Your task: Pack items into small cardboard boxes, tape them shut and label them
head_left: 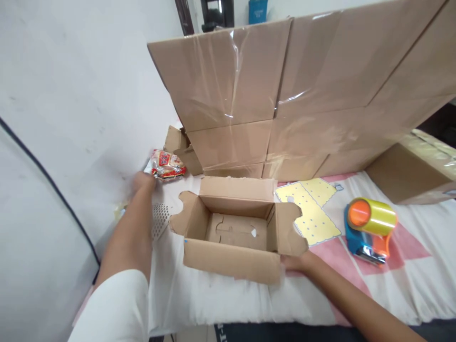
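Observation:
A small open cardboard box (231, 263) stands on the bed cover, its flaps folded outward and its inside showing bare cardboard. My right hand (295, 262) grips it at the front right corner; the fingers are mostly hidden under the flaps. Beside the wall, my left hand (143, 182) reaches to the left end of a red and clear plastic food packet (168, 165). Motion smears that hand, and I cannot tell whether its fingers hold the packet. Another small open carton (192, 160) sits just behind the packet.
A tall wall of taped cardboard (231, 80) rises behind the box. On the right lie a tape dispenser (366, 244) with a yellow roll and, farther back, a larger carton (409, 171). A black cable (46, 175) runs down the white wall at left.

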A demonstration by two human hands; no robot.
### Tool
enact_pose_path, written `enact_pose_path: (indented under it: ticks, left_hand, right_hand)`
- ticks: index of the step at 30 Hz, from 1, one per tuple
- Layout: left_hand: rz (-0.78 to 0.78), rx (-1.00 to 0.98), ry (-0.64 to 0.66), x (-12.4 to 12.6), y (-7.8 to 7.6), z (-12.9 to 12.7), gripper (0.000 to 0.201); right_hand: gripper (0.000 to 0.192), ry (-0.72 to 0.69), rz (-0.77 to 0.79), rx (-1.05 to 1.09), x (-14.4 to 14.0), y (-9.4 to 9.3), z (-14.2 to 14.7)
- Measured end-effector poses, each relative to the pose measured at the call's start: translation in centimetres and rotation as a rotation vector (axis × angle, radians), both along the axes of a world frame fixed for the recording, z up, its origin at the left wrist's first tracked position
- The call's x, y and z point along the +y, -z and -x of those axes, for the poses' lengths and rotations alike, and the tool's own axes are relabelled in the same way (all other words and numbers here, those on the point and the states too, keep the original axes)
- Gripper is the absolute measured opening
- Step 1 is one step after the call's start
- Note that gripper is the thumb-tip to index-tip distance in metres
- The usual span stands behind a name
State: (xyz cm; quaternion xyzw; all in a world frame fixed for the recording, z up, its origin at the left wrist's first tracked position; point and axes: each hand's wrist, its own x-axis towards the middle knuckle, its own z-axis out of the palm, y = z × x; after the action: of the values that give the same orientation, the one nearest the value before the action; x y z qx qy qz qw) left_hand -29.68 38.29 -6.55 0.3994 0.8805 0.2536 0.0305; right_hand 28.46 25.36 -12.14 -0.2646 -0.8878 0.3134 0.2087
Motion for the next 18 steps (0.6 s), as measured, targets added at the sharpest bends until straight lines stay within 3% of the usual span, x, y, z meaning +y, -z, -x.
enact_pose_path:
  ticks: [3,7,11,14,16,18]
  left_hand:
    - [0.056,-0.019,-0.174,0.3,0.5,0.3,0.031]
    - [0.038,0.003,-0.193,-0.8,0.6,-0.4,0.036]
    - [-0.076,0.127,-0.112,-4.0,-0.3,-2.3,0.040]
    - [-0.294,0.268,0.070,-7.5,-1.1,-3.7,0.034]
    - [-0.390,0.225,0.163,-9.6,-1.3,-4.7,0.034]
    - [-0.388,0.112,0.161,-11.0,-1.2,-5.5,0.033]
  right_hand:
    - [0.029,0.028,-0.006,-0.034,0.0,-0.5,0.1]
    - [0.018,0.001,0.041,-0.054,0.0,-0.7,0.1]
    - [0.013,0.007,0.082,-0.044,0.1,-0.4,0.0]
    - [0.014,0.016,0.076,0.001,0.2,0.0,0.0]
    - [0.013,0.006,0.057,0.039,0.3,0.0,0.1]
    - [0.012,-0.002,0.036,0.078,0.4,-0.2,0.3]
